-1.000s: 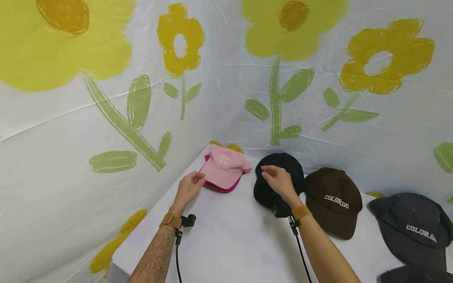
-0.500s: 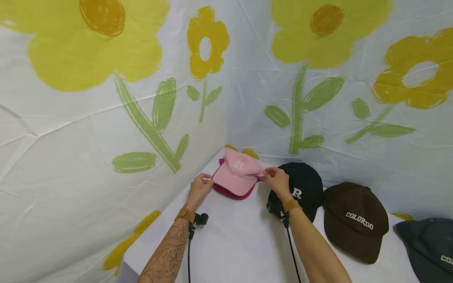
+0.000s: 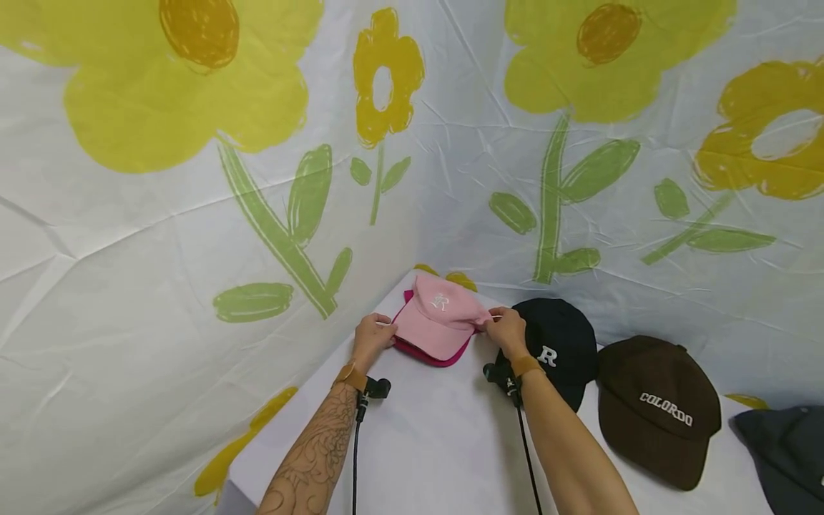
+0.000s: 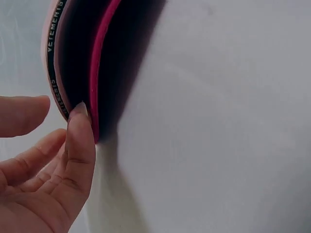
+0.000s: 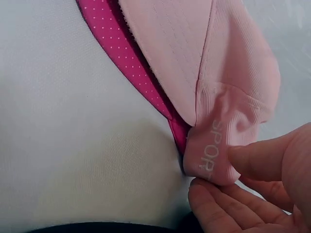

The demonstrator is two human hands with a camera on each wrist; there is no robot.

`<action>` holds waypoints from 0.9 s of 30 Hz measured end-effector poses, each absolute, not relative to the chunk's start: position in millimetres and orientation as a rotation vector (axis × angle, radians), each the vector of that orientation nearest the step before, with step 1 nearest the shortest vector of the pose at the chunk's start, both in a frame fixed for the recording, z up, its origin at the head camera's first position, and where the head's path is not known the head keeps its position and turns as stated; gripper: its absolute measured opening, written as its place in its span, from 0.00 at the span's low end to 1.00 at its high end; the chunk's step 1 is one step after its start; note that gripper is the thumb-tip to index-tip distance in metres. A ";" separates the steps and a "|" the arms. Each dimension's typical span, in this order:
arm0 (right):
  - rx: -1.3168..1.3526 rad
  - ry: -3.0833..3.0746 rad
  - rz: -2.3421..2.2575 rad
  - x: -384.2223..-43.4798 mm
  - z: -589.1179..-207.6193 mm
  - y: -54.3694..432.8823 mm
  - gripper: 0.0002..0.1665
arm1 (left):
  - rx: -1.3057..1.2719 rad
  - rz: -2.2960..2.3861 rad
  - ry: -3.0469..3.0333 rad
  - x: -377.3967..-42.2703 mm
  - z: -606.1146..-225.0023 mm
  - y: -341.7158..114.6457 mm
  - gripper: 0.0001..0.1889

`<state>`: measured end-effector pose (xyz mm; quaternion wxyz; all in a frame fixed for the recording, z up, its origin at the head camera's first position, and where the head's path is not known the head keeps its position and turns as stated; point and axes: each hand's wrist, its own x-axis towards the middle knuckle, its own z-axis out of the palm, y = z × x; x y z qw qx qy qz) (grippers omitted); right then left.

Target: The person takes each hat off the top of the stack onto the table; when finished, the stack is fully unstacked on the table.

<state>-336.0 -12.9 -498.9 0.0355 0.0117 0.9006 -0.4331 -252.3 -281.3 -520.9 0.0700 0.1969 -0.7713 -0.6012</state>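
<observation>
A light pink cap with a small white emblem lies over a magenta cap in the table's far corner. At the brims' left edge is my left hand. In the left wrist view its fingertip touches between the pink brim and the magenta brim, while the thumb stays apart from the pink edge. My right hand pinches the pink cap's side band, lettered "SPORT", between thumb and fingers. White dots cover the magenta brim in the right wrist view.
Right of my right hand sits a black cap with a white R. Beyond it are a brown cap lettered "COLORDO" and a dark grey cap. Flower-printed cloth hangs behind the white table. Cables run from both wrists.
My right hand has come left from over the black cap to grip the pink cap's side. The left hand has stayed by the brims. The head view has swung left.
</observation>
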 end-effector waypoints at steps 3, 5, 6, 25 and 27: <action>0.060 2.785 -1.334 -335.6 -500.3 -12.1 0.20 | 0.612 -1.808 -2.330 -255.4 -522.9 -278.9 0.14; 0.079 2.796 -1.347 -335.7 -500.9 -11.8 0.18 | 0.612 -1.810 -2.328 -255.1 -522.3 -277.7 0.16; 0.085 2.801 -1.355 -335.9 -501.0 -11.7 0.17 | 0.600 -1.821 -2.317 -254.2 -521.6 -277.2 0.17; 0.057 2.859 -1.524 -333.7 -475.8 -3.8 0.11 | 0.508 -2.264 -2.069 -242.1 -505.9 -284.5 0.27; 0.034 2.870 -1.522 -331.9 -473.5 -3.4 0.11 | 0.506 -2.283 -2.097 -241.5 -508.1 -286.6 0.26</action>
